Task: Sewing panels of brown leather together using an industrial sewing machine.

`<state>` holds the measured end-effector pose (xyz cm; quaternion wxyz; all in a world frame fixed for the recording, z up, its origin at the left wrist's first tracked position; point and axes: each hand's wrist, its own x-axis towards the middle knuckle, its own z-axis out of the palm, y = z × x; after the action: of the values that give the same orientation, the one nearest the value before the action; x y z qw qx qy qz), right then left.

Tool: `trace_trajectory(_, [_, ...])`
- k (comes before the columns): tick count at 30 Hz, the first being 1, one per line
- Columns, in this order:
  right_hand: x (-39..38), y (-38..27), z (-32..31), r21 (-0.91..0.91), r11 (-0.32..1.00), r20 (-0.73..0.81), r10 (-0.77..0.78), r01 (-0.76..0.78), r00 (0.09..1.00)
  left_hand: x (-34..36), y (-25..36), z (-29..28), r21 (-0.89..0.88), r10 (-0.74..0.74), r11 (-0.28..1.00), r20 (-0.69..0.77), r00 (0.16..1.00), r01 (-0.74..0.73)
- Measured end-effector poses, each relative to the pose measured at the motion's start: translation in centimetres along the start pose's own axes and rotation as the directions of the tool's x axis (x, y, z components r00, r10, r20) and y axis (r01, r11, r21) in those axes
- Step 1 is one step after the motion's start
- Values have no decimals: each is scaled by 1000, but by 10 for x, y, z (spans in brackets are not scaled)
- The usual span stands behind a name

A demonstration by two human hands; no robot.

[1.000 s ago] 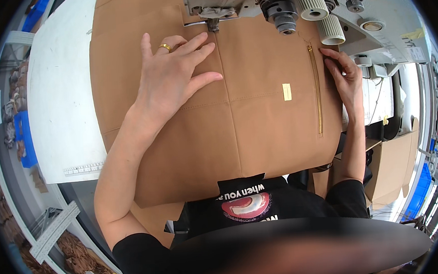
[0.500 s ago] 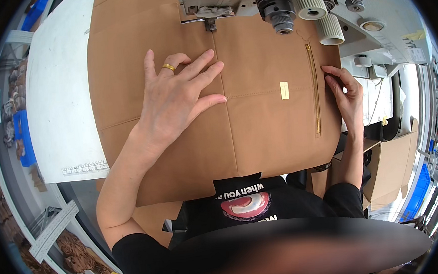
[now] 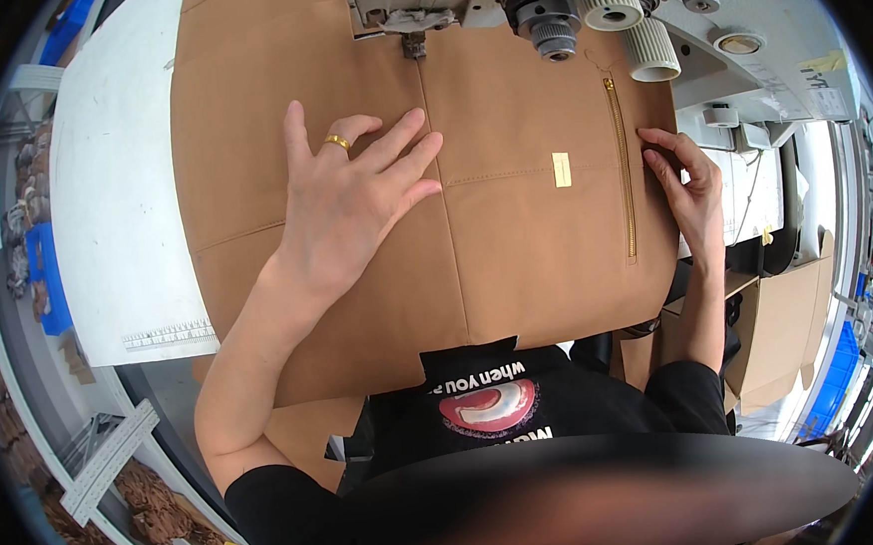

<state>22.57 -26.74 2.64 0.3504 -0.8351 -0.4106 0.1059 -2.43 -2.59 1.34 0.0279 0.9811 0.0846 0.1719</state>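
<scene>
I note the panel (image 3: 545, 256) beneath the foot (image 3: 414, 46), its cross seam (image 3: 501, 177) slightly nearer it than a second ago: modest feed progress, I judge. Left hand (image 3: 342, 198), spread wide, has dropped farther below the foot; right hand (image 3: 688, 175), narrow, sits rightward at the panel's edge, grip unclear.

Sewing workshop: sewing machine (image 3: 546, 16), brown bundles (image 3: 156, 499), seemingly material.

A panel (image 3: 531, 267) lies on the counter (image 3: 119, 222) beneath the left hand (image 3: 338, 214); its label (image 3: 562, 170) and zipper (image 3: 623, 176) sit between that and the right hand (image 3: 693, 187); beyond both hands stands the sewing machine (image 3: 734, 69).
</scene>
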Motion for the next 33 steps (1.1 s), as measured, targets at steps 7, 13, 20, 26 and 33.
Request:
trace_trajectory(7, [3,0,-2,-53,993,-34,-103,101,994,0,1,-6,-23,-44,999,41,998,45])
trace_trajectory(13, [6,2,-1,-66,993,-50,-103,99,993,4,-7,-5,-37,-29,999,34,999,30])
trace_trajectory(20, [-2,2,-2,10,1000,52,28,-29,998,-3,0,0,-62,-35,997,-16,999,34])
trace_trajectory(26, [-2,1,-6,-25,999,54,37,-36,998,-1,-3,-3,-61,-44,997,-4,999,44])
trace_trajectory(33, [6,1,-3,-77,996,-3,-42,41,999,4,-5,-2,-33,-29,999,-18,999,29])
